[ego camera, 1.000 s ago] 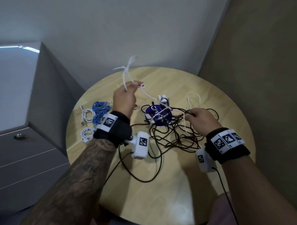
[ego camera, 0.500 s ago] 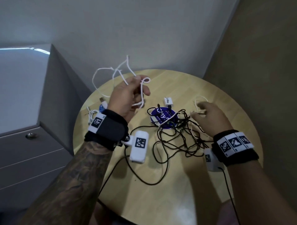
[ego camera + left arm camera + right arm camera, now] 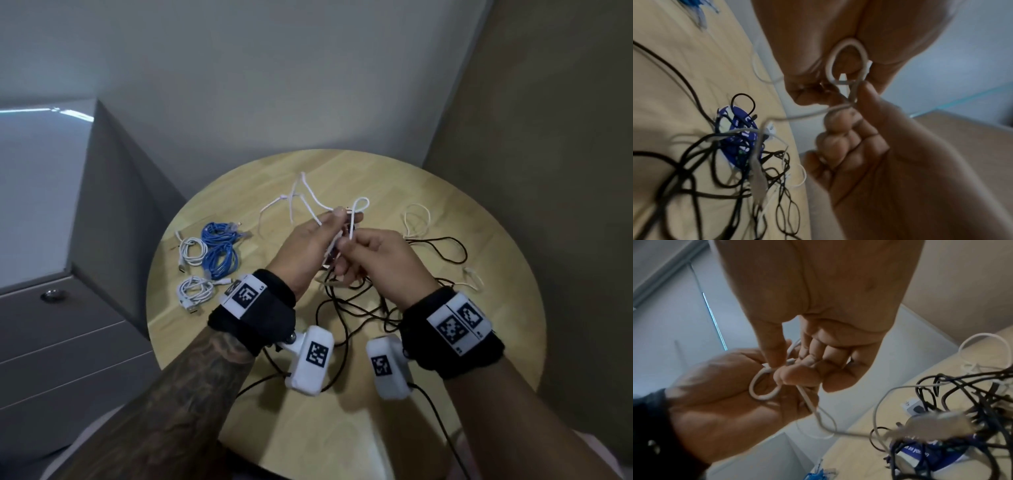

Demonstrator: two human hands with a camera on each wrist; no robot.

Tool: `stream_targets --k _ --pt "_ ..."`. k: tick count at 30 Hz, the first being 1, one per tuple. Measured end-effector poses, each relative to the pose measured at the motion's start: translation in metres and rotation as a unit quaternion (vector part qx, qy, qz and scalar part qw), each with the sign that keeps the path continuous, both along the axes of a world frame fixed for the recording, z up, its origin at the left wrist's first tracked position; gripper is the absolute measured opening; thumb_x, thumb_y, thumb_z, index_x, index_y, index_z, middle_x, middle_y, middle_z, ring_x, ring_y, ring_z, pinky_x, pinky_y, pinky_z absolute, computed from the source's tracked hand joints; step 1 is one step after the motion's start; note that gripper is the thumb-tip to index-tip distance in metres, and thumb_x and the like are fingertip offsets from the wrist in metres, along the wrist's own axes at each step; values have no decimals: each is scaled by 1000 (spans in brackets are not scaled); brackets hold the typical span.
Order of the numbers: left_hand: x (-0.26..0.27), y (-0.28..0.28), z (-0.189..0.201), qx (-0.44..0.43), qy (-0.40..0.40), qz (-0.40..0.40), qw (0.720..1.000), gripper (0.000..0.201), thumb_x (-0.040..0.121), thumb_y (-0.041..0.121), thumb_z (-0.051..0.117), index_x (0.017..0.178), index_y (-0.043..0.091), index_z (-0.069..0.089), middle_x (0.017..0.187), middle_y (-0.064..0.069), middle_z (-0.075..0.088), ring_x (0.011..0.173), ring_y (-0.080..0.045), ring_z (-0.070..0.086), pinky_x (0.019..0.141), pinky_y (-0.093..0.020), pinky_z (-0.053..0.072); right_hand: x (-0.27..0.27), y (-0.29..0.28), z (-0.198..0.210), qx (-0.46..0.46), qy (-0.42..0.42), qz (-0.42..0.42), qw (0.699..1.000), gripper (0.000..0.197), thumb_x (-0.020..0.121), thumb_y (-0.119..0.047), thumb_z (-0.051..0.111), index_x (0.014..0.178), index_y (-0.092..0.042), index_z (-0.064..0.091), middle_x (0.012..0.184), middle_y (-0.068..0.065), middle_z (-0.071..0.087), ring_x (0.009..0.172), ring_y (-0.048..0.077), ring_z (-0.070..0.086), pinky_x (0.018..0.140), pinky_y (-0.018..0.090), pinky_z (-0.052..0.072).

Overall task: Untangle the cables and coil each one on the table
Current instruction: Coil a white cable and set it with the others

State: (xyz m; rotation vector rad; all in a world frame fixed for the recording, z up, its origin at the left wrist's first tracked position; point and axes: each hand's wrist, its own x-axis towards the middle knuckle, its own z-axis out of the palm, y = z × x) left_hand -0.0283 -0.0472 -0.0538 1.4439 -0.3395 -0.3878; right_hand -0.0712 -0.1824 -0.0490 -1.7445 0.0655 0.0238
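Above the middle of the round wooden table (image 3: 342, 428), both hands hold one white cable (image 3: 310, 202). My left hand (image 3: 337, 219) grips it, with a small loop (image 3: 846, 61) lying against the palm. My right hand (image 3: 346, 244) pinches the same cable beside that loop (image 3: 764, 386) with thumb and forefinger. The cable's free loops stick up behind the hands, and one strand runs down into the tangle of black cables (image 3: 359, 308) on the table. The tangle lies over a blue round disc (image 3: 735, 138).
Two coiled blue cables (image 3: 219, 250) and two coiled white cables (image 3: 191, 251) lie at the table's left side. Loose white cable loops (image 3: 416, 219) lie at the right of the tangle. A grey cabinet (image 3: 68, 342) stands left of the table, and walls close in behind and on the right.
My right hand has left the black tangle and risen to pinch the white cable beside my left hand. My left hand has come down and towards the middle with the cable.
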Motion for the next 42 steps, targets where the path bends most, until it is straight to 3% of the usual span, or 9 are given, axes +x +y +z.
stream_targets --k 2,7,14,18,22,27,31,37,42 --pt "-3 0 -1 33 5 -64 997 58 95 62 37 84 12 63 65 -6 56 65 -24 53 65 -30 46 1 -6 6 71 -10 -48 996 25 103 -11 54 83 -2 68 63 7 65 49 15 56 50 20 48" --pt "-8 11 -11 99 -1 -53 994 31 99 30 52 86 5 64 50 8 42 45 -10 40 51 -27 38 7 -34 8 49 -33 -143 988 30 100 -24 61 89 2 69 61 0 63 51 12 51 52 21 46" --pt "-8 28 -4 48 60 -75 994 45 87 53 53 74 10 60 50 3 26 45 -12 16 47 -25 12 -1 -31 -2 -378 -151 -159 899 33 84 -56 69 83 -25 57 83 -10 59 83 16 55 70 35 44" --pt "-1 32 0 -94 186 -74 975 63 87 69 42 87 9 59 52 3 24 44 -10 14 46 -23 14 -4 -14 -2 -129 -96 32 986 31 100 -37 60 91 -10 70 78 0 69 76 21 64 78 41 53" --pt "6 44 2 -108 224 -93 964 76 87 75 36 116 8 56 57 -2 35 42 -9 20 49 -25 15 -5 -12 12 -15 -74 26 997 23 100 -17 59 80 -8 63 59 -9 59 46 8 45 61 37 49" --pt "1 45 5 12 149 -158 976 29 87 36 55 79 9 62 48 4 31 43 -10 18 53 -30 13 -4 -15 12 5 -71 -34 997 22 98 -14 64 77 -7 61 45 -8 46 36 4 33 40 16 31" --pt "6 53 16 -185 240 -211 929 21 85 21 39 73 13 53 49 8 19 44 -10 10 47 -26 18 -1 -18 5 -21 -69 -18 997 26 96 -19 67 76 -3 63 49 0 41 41 5 31 42 16 27" --pt "18 58 13 -386 265 -29 883 19 94 12 39 93 9 58 60 8 38 50 -6 30 56 -22 42 0 7 -28 -118 -72 61 989 20 103 -17 56 102 -9 75 68 -21 67 66 -7 59 66 9 41" --pt "27 58 -1 -381 228 106 890 19 101 11 43 106 2 59 79 1 65 66 -7 65 77 -31 59 0 21 -41 -234 -57 122 963 23 101 -40 56 101 -27 75 75 -10 67 72 2 59 73 31 50"
